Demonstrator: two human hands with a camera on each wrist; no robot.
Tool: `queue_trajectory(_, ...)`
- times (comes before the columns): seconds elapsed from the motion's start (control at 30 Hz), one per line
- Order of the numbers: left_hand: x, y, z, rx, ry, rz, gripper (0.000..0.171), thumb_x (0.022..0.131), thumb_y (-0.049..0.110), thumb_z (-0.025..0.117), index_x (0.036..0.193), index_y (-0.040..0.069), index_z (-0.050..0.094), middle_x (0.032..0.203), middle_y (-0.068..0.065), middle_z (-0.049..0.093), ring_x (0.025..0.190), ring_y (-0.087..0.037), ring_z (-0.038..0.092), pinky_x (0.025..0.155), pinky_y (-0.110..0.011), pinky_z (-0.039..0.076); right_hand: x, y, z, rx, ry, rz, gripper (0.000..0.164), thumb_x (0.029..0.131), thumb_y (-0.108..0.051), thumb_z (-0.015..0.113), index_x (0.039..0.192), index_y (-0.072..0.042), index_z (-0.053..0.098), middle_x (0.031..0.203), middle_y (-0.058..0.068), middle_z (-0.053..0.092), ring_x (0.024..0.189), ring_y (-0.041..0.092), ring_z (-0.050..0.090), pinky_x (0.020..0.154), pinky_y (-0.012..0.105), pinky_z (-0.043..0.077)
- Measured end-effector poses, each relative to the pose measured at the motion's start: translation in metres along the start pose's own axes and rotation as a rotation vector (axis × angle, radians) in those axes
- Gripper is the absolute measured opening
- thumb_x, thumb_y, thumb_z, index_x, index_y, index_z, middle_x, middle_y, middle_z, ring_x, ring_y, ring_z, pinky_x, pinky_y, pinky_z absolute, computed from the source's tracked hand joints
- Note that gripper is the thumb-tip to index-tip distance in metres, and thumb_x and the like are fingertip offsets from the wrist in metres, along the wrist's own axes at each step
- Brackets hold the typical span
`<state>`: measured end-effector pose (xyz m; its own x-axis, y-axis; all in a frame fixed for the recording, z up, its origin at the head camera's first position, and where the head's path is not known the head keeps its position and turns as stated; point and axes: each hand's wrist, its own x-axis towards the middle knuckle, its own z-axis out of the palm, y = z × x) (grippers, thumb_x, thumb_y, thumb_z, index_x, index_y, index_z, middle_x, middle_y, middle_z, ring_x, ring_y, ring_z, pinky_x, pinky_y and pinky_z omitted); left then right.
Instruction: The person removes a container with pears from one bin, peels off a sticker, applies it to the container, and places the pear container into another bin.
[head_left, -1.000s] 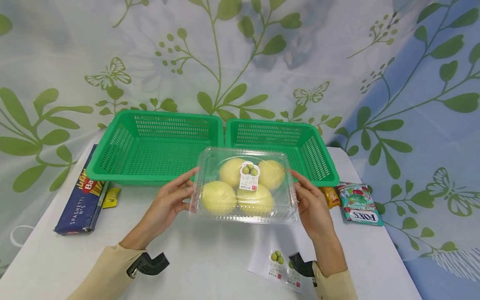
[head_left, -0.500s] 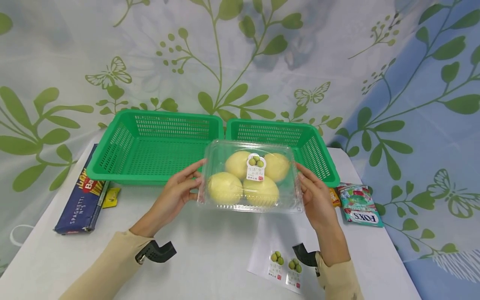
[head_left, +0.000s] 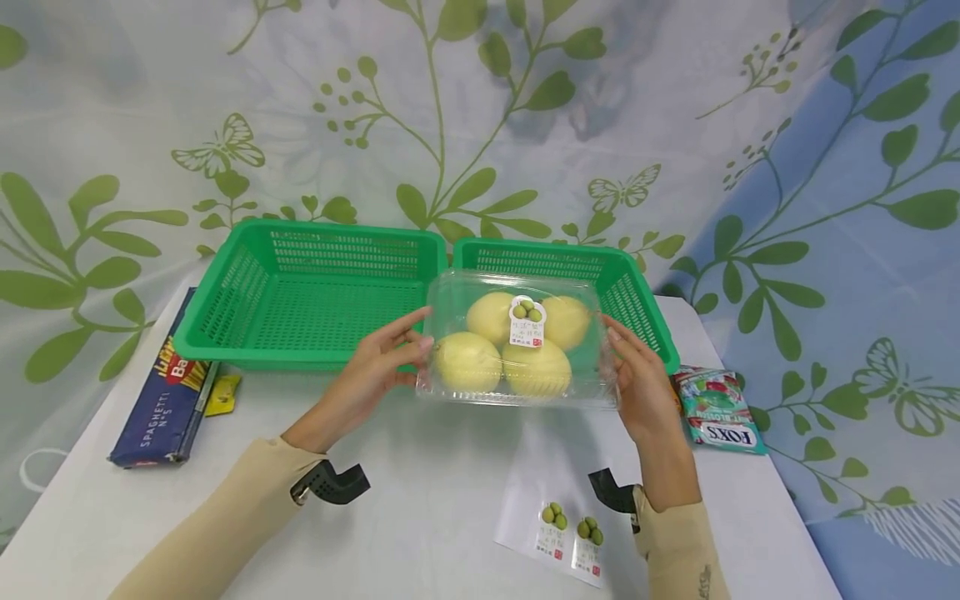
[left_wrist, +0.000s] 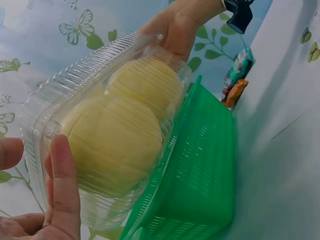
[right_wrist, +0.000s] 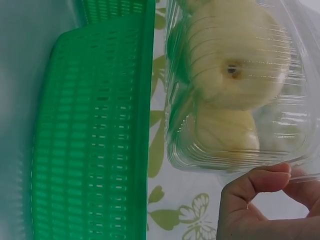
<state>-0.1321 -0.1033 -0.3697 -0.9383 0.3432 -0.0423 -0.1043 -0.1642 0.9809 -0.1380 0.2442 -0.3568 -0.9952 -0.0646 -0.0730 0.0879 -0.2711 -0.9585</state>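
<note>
Both hands hold a clear plastic clamshell box (head_left: pixel 588 383) raised above the table, in front of the right basket. Several pale yellow round fruits (head_left: pixel 468 362), likely pears, lie inside, and a white label (head_left: pixel 527 323) with a fruit picture is stuck on the lid. My left hand (head_left: pixel 375 358) grips the box's left end; in the left wrist view one finger (left_wrist: pixel 64 175) lies along its corner. At the right end, my right hand (head_left: pixel 647 387) grips the box, and the right wrist view has its thumb and fingers (right_wrist: pixel 272 176) pinching the rim.
Two green slotted baskets stand side by side at the back, a left basket (head_left: pixel 315 364) and a right basket (head_left: pixel 660 321). A spaghetti box (head_left: pixel 161 408) and small yellow packet (head_left: pixel 222 396) lie left, a teal sweets bag (head_left: pixel 720 412) right. A label sheet (head_left: pixel 551 550) lies in front.
Both hands have carried the clamshell box away from me and a little to the right, so it now overlaps the right basket more in the view. The baskets and packets have stayed put.
</note>
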Motion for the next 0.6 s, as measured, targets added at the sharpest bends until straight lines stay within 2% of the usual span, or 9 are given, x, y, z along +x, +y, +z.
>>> queue_trajectory(0.1, 0.006, 0.002, 0.003, 0.018, 0.007, -0.011, 0.064, 0.099, 0.020, 0.059, 0.158, 0.018, 0.034, 0.098, 0.004, 0.057, 0.077, -0.010, 0.059, 0.073, -0.029, 0.057, 0.003, -0.002, -0.003, -0.013, 0.018, 0.005, 0.029, 0.106, -0.027, 0.050, 0.134, -0.024, 0.057, 0.079, -0.014, 0.062, 0.062, 0.000, 0.056, 0.048, 0.013, 0.045)
queue_trajectory(0.23, 0.014, 0.003, 0.008, 0.021, 0.006, -0.024, 0.065, 0.099, 0.021, 0.060, 0.158, 0.017, 0.033, 0.097, 0.004, 0.058, 0.075, -0.010, 0.058, 0.071, -0.027, 0.057, 0.006, -0.003, -0.007, 0.008, 0.017, 0.002, 0.033, 0.106, -0.028, 0.051, 0.138, -0.020, 0.054, 0.078, -0.014, 0.063, 0.062, -0.001, 0.056, 0.049, 0.012, 0.045)
queue_trajectory(0.37, 0.021, 0.004, 0.012, 0.035, 0.013, -0.029, 0.066, 0.098, 0.024, 0.061, 0.158, 0.019, 0.033, 0.093, 0.005, 0.057, 0.073, -0.010, 0.058, 0.072, -0.029, 0.057, 0.012, -0.004, -0.012, 0.031, 0.006, -0.007, 0.028, 0.106, -0.028, 0.051, 0.132, -0.019, 0.058, 0.073, -0.014, 0.063, 0.057, 0.000, 0.055, 0.046, 0.013, 0.043)
queue_trajectory(0.6, 0.036, 0.007, 0.018, 0.087, 0.006, -0.039, 0.069, 0.098, 0.024, 0.063, 0.159, 0.018, 0.031, 0.093, 0.003, 0.056, 0.070, -0.009, 0.058, 0.074, -0.031, 0.060, 0.022, -0.012, -0.017, -0.022, 0.040, -0.014, 0.024, 0.105, -0.032, 0.052, 0.123, -0.023, 0.064, 0.077, -0.014, 0.059, 0.061, 0.000, 0.052, 0.054, 0.013, 0.044)
